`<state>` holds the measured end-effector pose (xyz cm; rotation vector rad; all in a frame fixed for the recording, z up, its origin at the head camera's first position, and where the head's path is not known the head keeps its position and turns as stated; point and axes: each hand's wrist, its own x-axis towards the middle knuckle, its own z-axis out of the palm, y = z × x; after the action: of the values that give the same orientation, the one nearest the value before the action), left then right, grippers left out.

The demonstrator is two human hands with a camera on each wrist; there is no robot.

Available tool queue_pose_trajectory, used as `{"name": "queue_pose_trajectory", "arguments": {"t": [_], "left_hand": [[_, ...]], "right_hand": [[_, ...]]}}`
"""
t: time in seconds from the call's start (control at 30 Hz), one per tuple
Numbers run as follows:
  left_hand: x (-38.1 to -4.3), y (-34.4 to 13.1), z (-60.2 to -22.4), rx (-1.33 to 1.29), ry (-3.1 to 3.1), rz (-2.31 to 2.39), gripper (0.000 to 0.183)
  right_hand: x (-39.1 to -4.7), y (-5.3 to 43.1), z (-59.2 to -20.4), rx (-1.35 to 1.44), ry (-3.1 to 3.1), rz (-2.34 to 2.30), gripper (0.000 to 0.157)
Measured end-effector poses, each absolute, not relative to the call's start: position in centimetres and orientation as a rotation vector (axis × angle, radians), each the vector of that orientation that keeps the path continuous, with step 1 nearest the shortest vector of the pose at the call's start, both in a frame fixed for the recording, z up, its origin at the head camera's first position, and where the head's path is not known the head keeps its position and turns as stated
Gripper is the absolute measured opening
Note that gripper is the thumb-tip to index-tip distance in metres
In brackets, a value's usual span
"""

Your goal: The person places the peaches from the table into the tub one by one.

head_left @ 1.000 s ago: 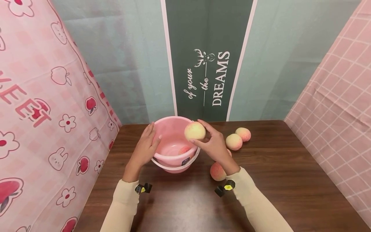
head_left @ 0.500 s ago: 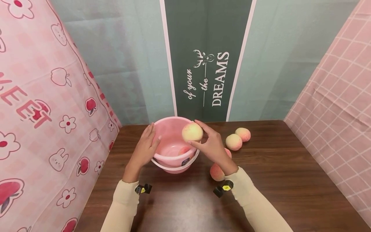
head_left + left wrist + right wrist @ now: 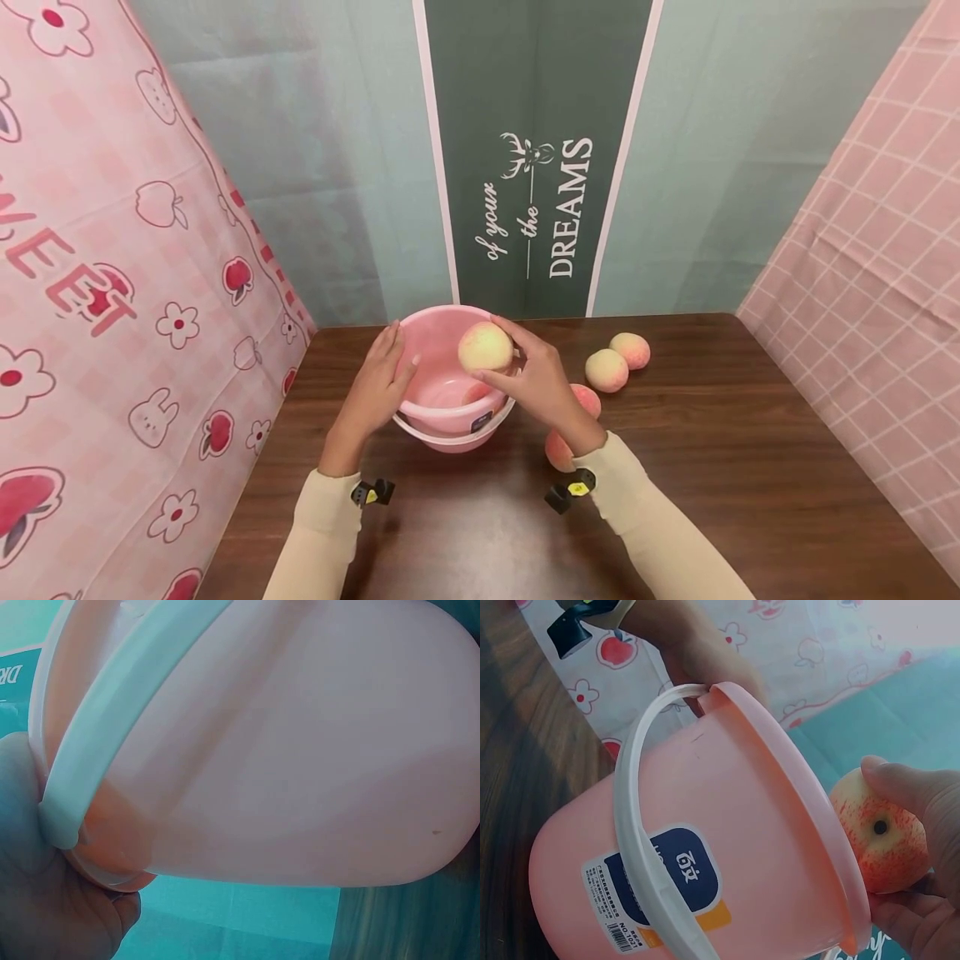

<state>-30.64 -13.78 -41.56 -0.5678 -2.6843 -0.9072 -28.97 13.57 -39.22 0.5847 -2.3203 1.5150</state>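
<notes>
A pink bucket (image 3: 450,425) stands at the table's back, its white handle (image 3: 631,802) hanging down against its outer wall. My left hand (image 3: 373,382) grips the left side of the rim, thumb toward the inside and fingers along the outside. Between the thumb and fingers of my right hand (image 3: 542,385) is a yellow and red peach (image 3: 486,348), held over the right part of the opening. The right wrist view shows a small dark dot on this peach (image 3: 881,826). Inside the bucket, another reddish peach (image 3: 476,392) is partly visible.
Several peaches lie on the brown wooden table (image 3: 712,467) right of the bucket: two farther back (image 3: 607,370), and two reddish ones (image 3: 586,402) partly behind my right wrist. Patterned cloths hang at the left (image 3: 176,325), back and right.
My right hand has moved left and slightly down with the peach, bringing it from the bucket's right rim to over the opening. My left hand stays at the rim.
</notes>
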Motion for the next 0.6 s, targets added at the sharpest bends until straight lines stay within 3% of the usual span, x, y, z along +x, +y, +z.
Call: {"name": "queue_pose_trajectory", "arguments": {"t": [0.6], "left_hand": [[-30.51, -13.71, -41.38, -0.544, -2.721, -0.916, 0.068]], "right_hand": [[-28.74, 13.18, -39.04, 0.58, -2.345, 1.492, 0.081]]}}
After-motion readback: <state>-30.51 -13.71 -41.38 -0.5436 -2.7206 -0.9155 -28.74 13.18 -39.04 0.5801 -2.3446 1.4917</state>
